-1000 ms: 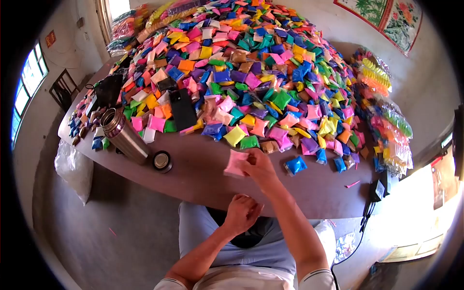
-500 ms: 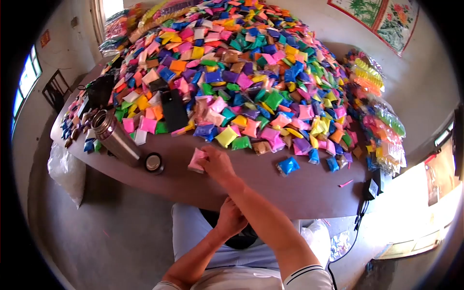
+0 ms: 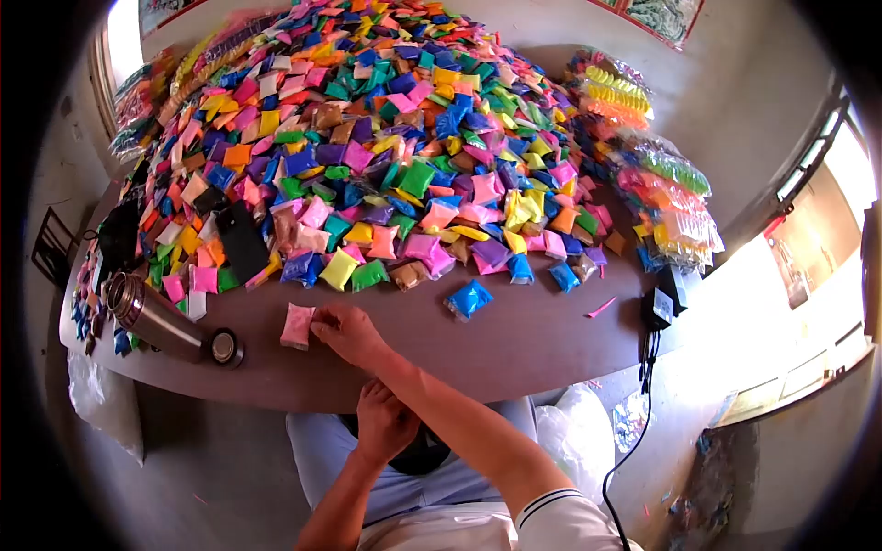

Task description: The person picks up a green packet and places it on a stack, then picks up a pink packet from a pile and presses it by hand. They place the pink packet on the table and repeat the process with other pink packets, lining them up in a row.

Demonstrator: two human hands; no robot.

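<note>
Arms first, in the head view. Our right arm runs from the sleeve at 5 o'clock up across the body toward 10 o'clock, ending over the table (image 3: 514, 349). Our right hand (image 3: 344, 332) lies palm down there, its fingers bent and pinching the right edge of the pink packet (image 3: 297, 325).

That pink packet lies flat on the bare brown tabletop, just left of the hand, at 9 o'clock from it. The flask cap (image 3: 225, 347) sits further out at 9 o'clock, and the steel flask (image 3: 152, 312) lies tipped beside the cap. A blue packet (image 3: 469, 298) lies alone at 2 o'clock from the hand. The heap of coloured packets (image 3: 386, 138) fills the table from 12 o'clock onward.

Our left arm rises from the bottom edge. Our left hand (image 3: 384, 424) sits below the table edge over the lap, touching the right forearm. Its back faces us with the fingers curled under, so we cannot tell whether it grips anything.
</note>
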